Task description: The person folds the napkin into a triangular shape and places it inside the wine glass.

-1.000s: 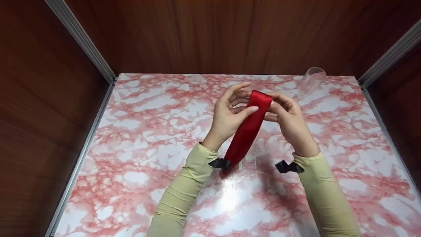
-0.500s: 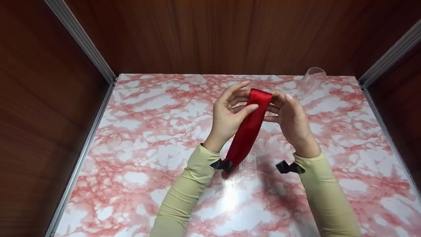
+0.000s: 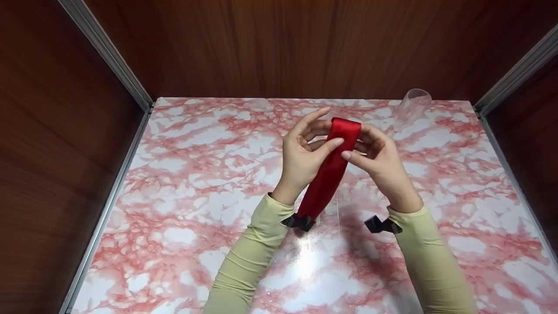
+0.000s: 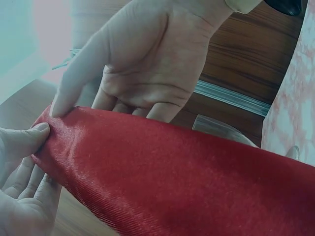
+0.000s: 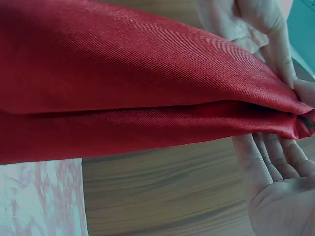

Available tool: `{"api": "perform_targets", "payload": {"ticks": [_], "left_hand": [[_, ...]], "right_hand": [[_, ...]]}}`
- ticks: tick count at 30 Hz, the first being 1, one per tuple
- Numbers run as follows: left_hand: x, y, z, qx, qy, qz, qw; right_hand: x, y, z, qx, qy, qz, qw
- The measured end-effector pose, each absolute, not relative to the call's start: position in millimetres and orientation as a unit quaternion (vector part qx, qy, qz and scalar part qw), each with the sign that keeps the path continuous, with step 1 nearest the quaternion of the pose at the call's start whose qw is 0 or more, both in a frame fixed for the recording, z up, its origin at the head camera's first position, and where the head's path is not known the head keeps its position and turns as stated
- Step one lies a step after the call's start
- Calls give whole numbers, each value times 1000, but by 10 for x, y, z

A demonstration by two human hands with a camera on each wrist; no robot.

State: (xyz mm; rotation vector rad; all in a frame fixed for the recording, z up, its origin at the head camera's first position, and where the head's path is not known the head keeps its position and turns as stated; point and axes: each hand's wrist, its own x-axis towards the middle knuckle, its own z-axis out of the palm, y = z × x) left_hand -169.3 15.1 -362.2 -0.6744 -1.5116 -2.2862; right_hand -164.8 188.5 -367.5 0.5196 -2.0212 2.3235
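A red satin necktie (image 3: 327,179) is folded over at its top between my two hands and hangs down toward the table, its lower end partly behind the left wrist camera. My left hand (image 3: 301,152) pinches the left edge, thumb in front and fingers behind, its index finger raised off the cloth. From the other side, my right hand (image 3: 383,161) pinches the right edge just under the fold, thumb on the front face. In the right wrist view a lengthwise opening between the folded edges of the necktie (image 5: 147,88) shows.
A clear see-through tube or cup (image 3: 414,107) stands at the table's back right. The table (image 3: 187,196) has a pink and white marbled top, with dark wood panels (image 3: 270,48) behind and at both sides. Small black cameras (image 3: 377,223) sit on the wrists.
My right thumb lifted away from the necktie half a second ago and now presses on its front, lower down. The left hand has shifted slightly, keeping its pinch.
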Motion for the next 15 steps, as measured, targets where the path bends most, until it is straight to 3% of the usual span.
{"api": "perform_targets", "payload": {"ticks": [15], "left_hand": [[-1704,122,-3587,-210,-548,-795,152]], "right_hand": [[-1659,1817,-3724,147,-643,750,48]]}}
